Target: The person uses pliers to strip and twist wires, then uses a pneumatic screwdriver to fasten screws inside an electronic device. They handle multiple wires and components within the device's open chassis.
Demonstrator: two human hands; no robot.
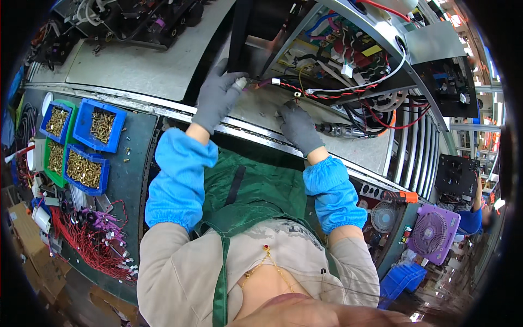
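Note:
My left hand (217,101), in a grey glove, is beside a dark upright panel (245,38) of an open metal cabinet (376,32). Its fingers are closed at a pale tip, where the end of a thin wire with a purple part (262,84) meets them. That wire runs right through a white connector (276,82) into a red and black twisted pair (293,87). My right hand (299,129), also grey-gloved, is lower and to the right, fingers curled near a small white connector (297,95); what they hold is hidden. A power screwdriver (342,130) lies right beside it.
Blue bins (87,173) of brass-coloured screws stand on the left bench, near red wire bundles (90,245). Metal rollers (417,152) run at the right, with a purple fan (433,234) below. Loose cables (381,103) hang from the cabinet. Another person (473,219) is at the far right.

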